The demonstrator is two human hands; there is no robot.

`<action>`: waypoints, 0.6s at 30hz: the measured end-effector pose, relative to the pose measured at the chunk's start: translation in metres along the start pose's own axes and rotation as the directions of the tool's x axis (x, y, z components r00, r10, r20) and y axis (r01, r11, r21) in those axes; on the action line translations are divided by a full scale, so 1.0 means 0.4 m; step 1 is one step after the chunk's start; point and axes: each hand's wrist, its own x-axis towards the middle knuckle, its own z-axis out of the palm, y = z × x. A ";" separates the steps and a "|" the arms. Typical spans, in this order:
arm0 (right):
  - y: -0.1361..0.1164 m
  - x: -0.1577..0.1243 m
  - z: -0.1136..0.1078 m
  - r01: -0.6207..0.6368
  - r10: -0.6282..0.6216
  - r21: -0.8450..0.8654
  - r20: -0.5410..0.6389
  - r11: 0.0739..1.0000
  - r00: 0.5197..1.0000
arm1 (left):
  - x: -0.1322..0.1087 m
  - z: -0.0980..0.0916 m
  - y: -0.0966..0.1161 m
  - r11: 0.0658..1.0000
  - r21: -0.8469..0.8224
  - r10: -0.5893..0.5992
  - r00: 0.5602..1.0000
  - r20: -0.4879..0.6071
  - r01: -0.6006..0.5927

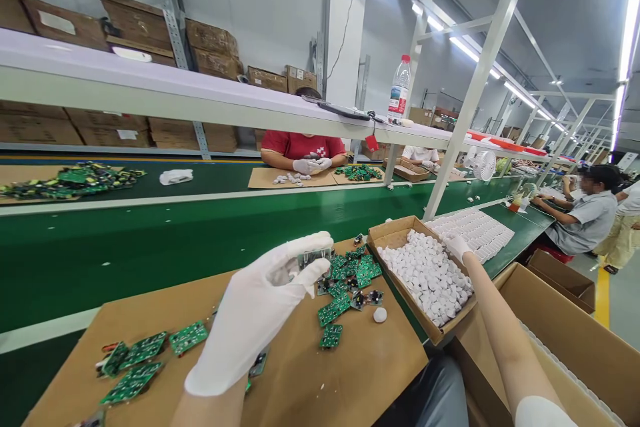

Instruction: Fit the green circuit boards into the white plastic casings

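My left hand [273, 287], in a white glove, holds a small circuit board [315, 256] between thumb and fingers above the cardboard sheet [370, 373]. My right hand [457, 247], also gloved, reaches over the far right edge of a cardboard box [395, 230] filled with small white parts [430, 277]; whether its fingertips hold anything is too small to tell. Green circuit boards [340, 307] lie in a pile to the right of my left hand, and more boards [143, 350] lie on the left. One round white piece [380, 315] rests beside the pile.
A green conveyor [190, 230] runs behind the sheet. Rows of white parts [473, 230] stand past the box. An open carton [575, 320] is at the lower right. A slanted white post [460, 127] rises behind the box. Across the conveyor sits a person in red [300, 147].
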 end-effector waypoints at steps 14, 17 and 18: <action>0.037 -0.011 0.034 -0.127 0.135 -0.083 0.103 0.988 0.985 | 0.019 0.027 -0.028 0.956 -0.257 -0.123 0.988 0.092 0.142; 0.013 -0.030 0.020 -0.102 0.100 0.034 0.066 0.994 0.993 | 0.038 0.048 -0.049 0.859 -0.465 -0.155 0.974 0.164 0.215; 0.001 -0.036 0.015 -0.082 0.078 0.084 0.046 0.993 0.996 | 0.044 0.055 -0.058 0.816 -0.527 -0.155 0.968 0.199 0.239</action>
